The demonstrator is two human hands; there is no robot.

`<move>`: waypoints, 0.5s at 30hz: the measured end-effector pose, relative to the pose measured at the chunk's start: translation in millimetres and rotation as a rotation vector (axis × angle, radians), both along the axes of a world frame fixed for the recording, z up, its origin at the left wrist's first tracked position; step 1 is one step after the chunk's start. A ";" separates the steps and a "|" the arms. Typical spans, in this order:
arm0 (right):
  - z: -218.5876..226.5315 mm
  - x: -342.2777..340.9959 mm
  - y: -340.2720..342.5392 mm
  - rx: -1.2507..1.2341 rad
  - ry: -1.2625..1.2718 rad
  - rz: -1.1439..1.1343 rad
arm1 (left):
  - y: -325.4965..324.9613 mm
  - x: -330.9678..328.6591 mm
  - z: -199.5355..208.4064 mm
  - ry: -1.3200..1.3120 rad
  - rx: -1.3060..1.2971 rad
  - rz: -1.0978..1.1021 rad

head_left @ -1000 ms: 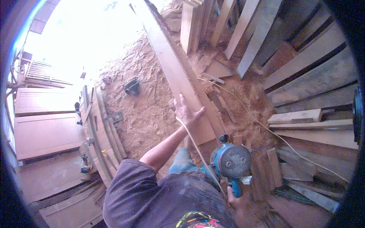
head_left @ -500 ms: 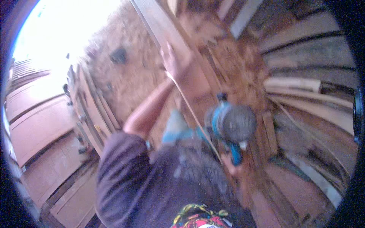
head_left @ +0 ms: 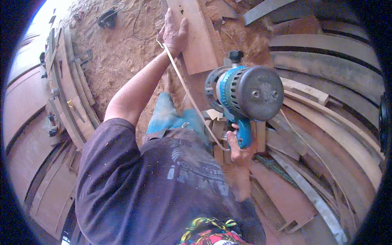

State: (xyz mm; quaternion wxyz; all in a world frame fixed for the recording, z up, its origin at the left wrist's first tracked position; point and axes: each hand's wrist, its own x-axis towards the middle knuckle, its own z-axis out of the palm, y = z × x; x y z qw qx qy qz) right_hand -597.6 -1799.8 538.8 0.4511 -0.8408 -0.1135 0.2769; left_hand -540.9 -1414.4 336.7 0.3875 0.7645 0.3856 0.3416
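Observation:
My left hand (head_left: 175,34) lies with its fingers stretched out along the left edge of a reddish wooden board (head_left: 197,45). My right hand (head_left: 237,149) grips the blue handle of a router (head_left: 250,93), which has a round dark motor cap and a black knob. The router is up close, beside the near end of the board; whether its base touches any wood is hidden. A pale cord (head_left: 188,87) stretches from a loop at my left wrist down to my right hand.
Long planks (head_left: 326,61) are stacked on the right, and a thin cable (head_left: 316,153) crosses them. More boards (head_left: 67,85) lie at the left. Sawdust covers the ground (head_left: 126,45), where a dark tool (head_left: 108,18) lies. A pale metal-like strip (head_left: 312,196) runs at lower right.
The view has shifted and sharpened. My left hand now appears higher on the picture, still on the board. The router, still in my right hand, looks larger and slightly higher.

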 end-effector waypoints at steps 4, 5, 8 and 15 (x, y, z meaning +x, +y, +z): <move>-24.5 11.7 16.2 0.039 -0.098 0.071 | -0.4 6.0 -1.6 0.006 0.020 0.040; -34.3 18.6 16.8 0.059 0.019 0.033 | -4.2 6.6 1.2 0.030 0.024 0.049; -55.4 21.7 1.1 -0.009 0.055 0.003 | -9.5 6.2 3.6 -0.008 -0.030 0.051; -82.1 37.2 5.1 0.050 0.047 0.127 | -9.1 7.0 -8.1 -0.014 0.065 0.071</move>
